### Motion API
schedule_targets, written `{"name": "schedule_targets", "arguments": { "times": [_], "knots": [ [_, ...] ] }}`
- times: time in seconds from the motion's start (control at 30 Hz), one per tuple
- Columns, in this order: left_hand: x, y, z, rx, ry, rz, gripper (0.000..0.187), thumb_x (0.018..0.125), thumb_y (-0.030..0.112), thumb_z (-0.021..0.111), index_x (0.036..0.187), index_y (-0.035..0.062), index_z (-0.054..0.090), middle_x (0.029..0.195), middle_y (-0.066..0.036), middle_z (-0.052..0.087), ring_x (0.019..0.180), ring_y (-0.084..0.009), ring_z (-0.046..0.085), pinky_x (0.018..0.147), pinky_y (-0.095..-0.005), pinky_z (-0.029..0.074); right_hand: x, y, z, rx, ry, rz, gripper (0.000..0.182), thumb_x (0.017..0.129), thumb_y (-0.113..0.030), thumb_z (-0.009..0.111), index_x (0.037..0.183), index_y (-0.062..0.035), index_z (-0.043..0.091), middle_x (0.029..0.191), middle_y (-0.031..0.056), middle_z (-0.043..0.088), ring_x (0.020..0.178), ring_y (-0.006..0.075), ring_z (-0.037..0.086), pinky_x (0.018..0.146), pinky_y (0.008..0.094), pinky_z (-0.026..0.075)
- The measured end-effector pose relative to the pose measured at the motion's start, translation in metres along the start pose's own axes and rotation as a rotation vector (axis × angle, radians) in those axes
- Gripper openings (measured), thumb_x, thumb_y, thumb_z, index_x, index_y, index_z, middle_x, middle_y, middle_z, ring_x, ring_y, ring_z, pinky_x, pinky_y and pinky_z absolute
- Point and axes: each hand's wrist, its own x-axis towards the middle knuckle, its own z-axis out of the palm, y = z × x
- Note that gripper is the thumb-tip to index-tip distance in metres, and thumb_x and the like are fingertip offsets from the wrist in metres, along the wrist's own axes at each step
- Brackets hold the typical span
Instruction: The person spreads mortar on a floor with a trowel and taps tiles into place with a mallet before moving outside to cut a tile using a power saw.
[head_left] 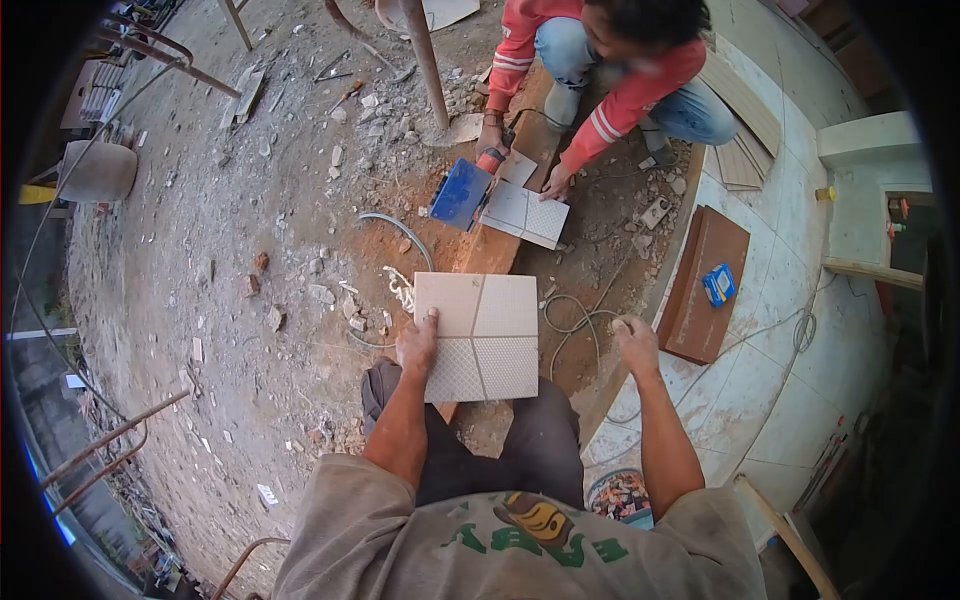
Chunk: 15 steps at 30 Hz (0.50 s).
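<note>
My left hand [416, 346] grips a square, light-coloured tile [506, 306] by its left edge, thumb on top. Smooth and dotted sections divided by darker lines pattern its face. The tile is held above my knees. My right hand [637, 346] is apart from it, raised on the right with the fingers curled together; whether something small is in them I cannot make out. Across from me, a co-worker in a red sleeve [628, 120] holds a blue-based power tool [460, 194] against another patterned tile [527, 214] on a wooden plank [490, 252].
Brown tiles [698, 300] lie stacked at right, a small blue box [719, 286] on top. A loose cable [590, 322] trails over the ground near my right hand. Rubble covers the dirt floor [210, 290] at left. A bucket of scraps [622, 494] stands by my right side.
</note>
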Motion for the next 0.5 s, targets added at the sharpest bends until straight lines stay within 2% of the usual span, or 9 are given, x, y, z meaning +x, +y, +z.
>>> {"name": "schedule_targets", "arguments": {
  "times": [0.1,0.17,0.23,0.3,0.37,0.43,0.5],
  "knots": [
    [0.033,-0.006,0.044,0.036,-0.057,-0.027,0.079,0.086,0.066,0.040,0.110,-0.0058,0.062,0.112,-0.031,0.059,0.110,-0.0439,0.055,0.096,-0.0467,0.040,0.046,0.003,0.012,-0.058,0.069,-0.010,0.028,0.085,-0.027,0.059,0.099,-0.0030,0.065,0.098,0.0192,0.066,0.093,0.0338,0.063,0.083,0.0398,0.048],
    [0.066,-0.019,0.080,-0.004,-0.078,0.009,0.078,0.087,0.063,0.041,0.099,-0.0100,0.064,0.103,-0.034,0.060,0.105,-0.0462,0.056,0.094,-0.0477,0.040,0.099,0.003,0.032,-0.115,0.098,-0.228,0.029,0.085,-0.026,0.059,0.100,-0.0016,0.064,0.097,0.0198,0.065,0.093,0.0367,0.062,0.084,0.0411,0.047],
    [0.106,-0.031,0.116,0.010,-0.059,0.044,0.077,0.087,0.063,0.042,0.096,-0.0099,0.064,0.102,-0.034,0.061,0.104,-0.0462,0.057,0.093,-0.0479,0.041,0.172,0.015,0.055,-0.274,0.192,-0.447,0.031,0.086,-0.024,0.058,0.105,-0.0004,0.061,0.101,0.0210,0.063,0.097,0.0383,0.059,0.086,0.0428,0.047],
    [0.137,-0.050,0.150,0.023,-0.022,0.089,0.075,0.086,0.062,0.044,0.091,-0.0097,0.066,0.098,-0.034,0.061,0.101,-0.0460,0.058,0.091,-0.0482,0.042,0.228,-0.002,0.071,-0.407,0.305,-0.550,0.032,0.087,-0.022,0.058,0.111,-0.0002,0.058,0.106,0.0220,0.060,0.100,0.0391,0.057,0.088,0.0444,0.045],
    [0.175,-0.051,0.168,-0.015,-0.070,0.081,0.073,0.087,0.061,0.047,0.090,-0.0102,0.065,0.095,-0.034,0.062,0.098,-0.0464,0.059,0.089,-0.0476,0.043,0.281,-0.017,0.084,-0.477,0.388,-0.694,0.035,0.086,-0.018,0.058,0.117,-0.0008,0.054,0.110,0.0219,0.057,0.103,0.0385,0.055,0.089,0.0440,0.045],
    [0.210,-0.059,0.192,-0.082,-0.046,0.140,0.072,0.087,0.060,0.048,0.089,-0.0102,0.065,0.092,-0.033,0.063,0.094,-0.0459,0.060,0.086,-0.0469,0.044,0.324,-0.038,0.095,-0.523,0.472,-0.785,0.038,0.085,-0.016,0.059,0.119,-0.0013,0.052,0.110,0.0196,0.056,0.102,0.0380,0.055,0.089,0.0432,0.046],
    [0.241,-0.066,0.210,-0.170,-0.118,0.144,0.072,0.087,0.060,0.048,0.089,-0.0096,0.065,0.088,-0.030,0.064,0.089,-0.0436,0.061,0.082,-0.0465,0.045,0.351,-0.063,0.104,-0.560,0.512,-0.820,0.043,0.083,-0.017,0.062,0.122,-0.0030,0.051,0.113,0.0163,0.055,0.105,0.0351,0.054,0.089,0.0411,0.047]
  ]
}}
